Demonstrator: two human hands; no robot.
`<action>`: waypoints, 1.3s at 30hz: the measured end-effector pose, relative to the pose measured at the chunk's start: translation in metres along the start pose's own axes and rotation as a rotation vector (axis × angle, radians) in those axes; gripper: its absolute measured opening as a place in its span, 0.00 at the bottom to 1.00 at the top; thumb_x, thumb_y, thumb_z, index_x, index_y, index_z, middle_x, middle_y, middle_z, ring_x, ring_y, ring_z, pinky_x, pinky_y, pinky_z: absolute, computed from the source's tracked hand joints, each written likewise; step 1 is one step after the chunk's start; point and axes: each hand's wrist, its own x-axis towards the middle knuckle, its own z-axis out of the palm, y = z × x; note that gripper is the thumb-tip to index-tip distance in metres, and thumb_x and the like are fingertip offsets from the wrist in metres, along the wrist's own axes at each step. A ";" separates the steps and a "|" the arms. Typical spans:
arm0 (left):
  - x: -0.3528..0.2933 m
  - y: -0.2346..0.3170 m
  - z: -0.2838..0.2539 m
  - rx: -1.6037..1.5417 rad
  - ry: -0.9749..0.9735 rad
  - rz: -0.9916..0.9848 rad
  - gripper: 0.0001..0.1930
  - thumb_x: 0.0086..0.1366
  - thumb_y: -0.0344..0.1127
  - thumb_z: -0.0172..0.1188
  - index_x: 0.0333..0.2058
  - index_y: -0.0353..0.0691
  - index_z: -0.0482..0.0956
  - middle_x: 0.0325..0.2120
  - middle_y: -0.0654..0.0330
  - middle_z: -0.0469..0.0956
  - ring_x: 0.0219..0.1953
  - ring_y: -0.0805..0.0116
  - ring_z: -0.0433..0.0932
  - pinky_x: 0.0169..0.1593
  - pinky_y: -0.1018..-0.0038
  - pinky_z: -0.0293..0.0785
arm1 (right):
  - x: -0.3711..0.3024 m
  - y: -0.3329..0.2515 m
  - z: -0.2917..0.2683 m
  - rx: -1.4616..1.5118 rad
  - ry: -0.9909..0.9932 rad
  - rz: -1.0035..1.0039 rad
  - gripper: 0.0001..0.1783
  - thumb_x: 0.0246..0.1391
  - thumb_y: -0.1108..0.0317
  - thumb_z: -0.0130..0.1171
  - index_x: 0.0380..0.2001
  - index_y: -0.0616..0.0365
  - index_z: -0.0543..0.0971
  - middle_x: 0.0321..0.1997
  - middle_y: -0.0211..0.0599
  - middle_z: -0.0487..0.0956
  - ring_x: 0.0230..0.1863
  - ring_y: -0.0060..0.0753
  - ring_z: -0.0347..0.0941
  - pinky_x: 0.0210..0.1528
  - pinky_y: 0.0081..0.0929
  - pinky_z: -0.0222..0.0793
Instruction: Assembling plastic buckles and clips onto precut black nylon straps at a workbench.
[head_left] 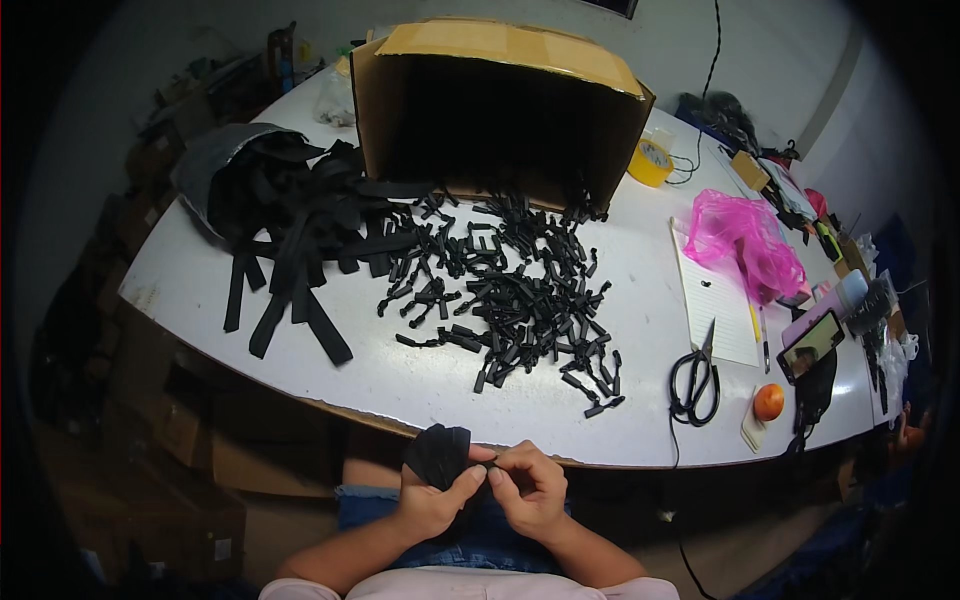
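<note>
Close to my lap, just off the table's front edge, my left hand (434,502) is closed on a folded black fabric strap (438,456) that fans up above the fingers. Right beside it, my right hand (530,490) pinches with thumb and forefinger at the strap's edge; whatever sits between those fingertips is too small to make out. Beyond my hands a loose heap of small black plastic pieces (525,305) spreads over the white table (390,395). Left of that heap, many black straps (300,220) spill out of a grey bag (205,175).
An open cardboard box (515,42) lies on its side at the back. To the right are black-handled scissors (695,385), a lined notepad (715,310), a pink plastic bag (740,240), yellow tape (651,163), a phone (812,345) and an orange round fruit (768,402).
</note>
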 end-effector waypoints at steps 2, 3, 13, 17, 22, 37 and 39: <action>-0.001 0.000 0.001 0.005 0.006 0.015 0.07 0.53 0.23 0.53 0.32 0.33 0.72 0.21 0.65 0.68 0.16 0.85 0.62 0.20 0.88 0.60 | 0.000 0.000 -0.003 0.043 -0.028 0.050 0.03 0.46 0.75 0.53 0.24 0.63 0.71 0.21 0.28 0.67 0.18 0.12 0.58 0.19 0.10 0.53; -0.002 0.001 0.000 -0.005 -0.003 0.007 0.08 0.53 0.23 0.53 0.33 0.33 0.72 0.21 0.65 0.69 0.16 0.85 0.62 0.20 0.88 0.60 | 0.000 -0.001 -0.004 0.112 -0.087 0.122 0.03 0.46 0.74 0.52 0.24 0.63 0.71 0.21 0.28 0.67 0.19 0.12 0.58 0.20 0.11 0.53; -0.004 0.001 -0.011 0.081 -0.155 0.014 0.08 0.54 0.25 0.53 0.35 0.34 0.73 0.19 0.66 0.70 0.16 0.84 0.65 0.20 0.88 0.61 | -0.003 0.000 -0.014 0.354 -0.249 0.317 0.05 0.50 0.72 0.50 0.27 0.63 0.71 0.23 0.28 0.67 0.22 0.14 0.58 0.23 0.12 0.54; 0.001 0.002 -0.013 0.203 -0.198 0.150 0.08 0.55 0.27 0.53 0.34 0.34 0.73 0.19 0.66 0.70 0.15 0.83 0.64 0.20 0.87 0.61 | -0.007 -0.001 -0.010 0.396 -0.197 0.404 0.04 0.49 0.72 0.51 0.27 0.63 0.71 0.23 0.29 0.68 0.22 0.14 0.59 0.24 0.12 0.55; -0.002 0.001 -0.013 -0.024 -0.095 -0.141 0.06 0.56 0.30 0.53 0.32 0.34 0.73 0.21 0.65 0.71 0.18 0.83 0.65 0.21 0.87 0.60 | -0.005 0.000 -0.007 -0.033 -0.052 -0.096 0.06 0.45 0.74 0.54 0.28 0.64 0.72 0.22 0.30 0.69 0.18 0.14 0.60 0.21 0.11 0.55; 0.005 -0.013 -0.033 -0.162 -0.238 -0.350 0.08 0.59 0.33 0.49 0.33 0.34 0.70 0.21 0.64 0.69 0.16 0.83 0.64 0.18 0.87 0.59 | 0.018 -0.022 0.001 -0.383 -0.116 -0.276 0.14 0.34 0.71 0.61 0.30 0.57 0.75 0.26 0.34 0.70 0.21 0.28 0.65 0.21 0.20 0.60; 0.002 -0.016 -0.029 -0.074 -0.265 -0.316 0.09 0.58 0.31 0.50 0.36 0.34 0.69 0.26 0.64 0.70 0.22 0.84 0.66 0.23 0.88 0.61 | 0.024 -0.025 0.002 -0.597 -0.242 -0.427 0.18 0.32 0.72 0.61 0.34 0.56 0.75 0.31 0.35 0.70 0.26 0.29 0.66 0.27 0.20 0.62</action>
